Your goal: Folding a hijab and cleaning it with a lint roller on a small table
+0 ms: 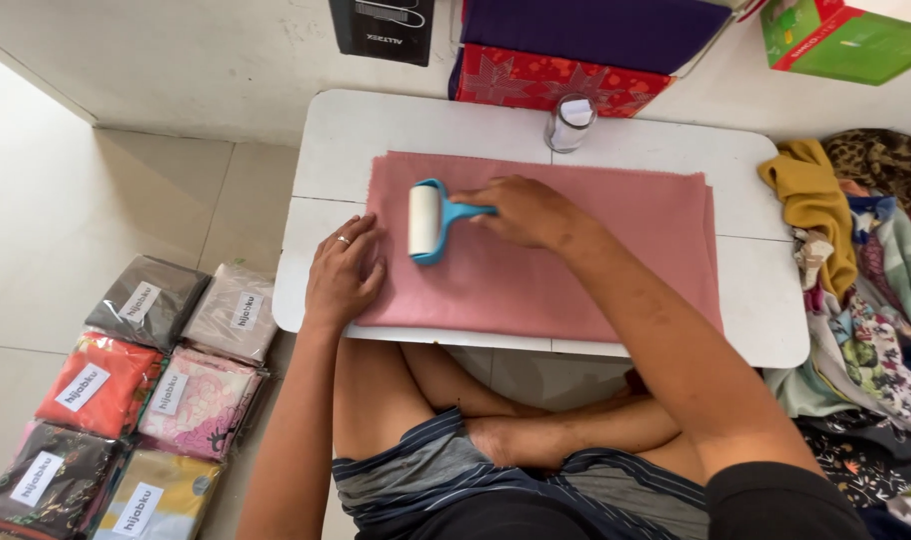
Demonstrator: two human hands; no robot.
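Two hands work the folded pink cloth: right hand fingers clamped on the blue-handled lint roller, left hand fingers flat, slightly apart, on its left edge.

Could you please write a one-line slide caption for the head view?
Right hand rolls a blue-handled lint roller over pink cloth; left hand presses its edge.

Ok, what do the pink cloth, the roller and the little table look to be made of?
Pink cloth: matte woven fabric, seemingly folded in layers at its right edge. Lint roller: glossy blue plastic handle in the right hand, white drum, probably paper. Table: smooth white top, likely plastic or laminate. Left hand presses the cloth.
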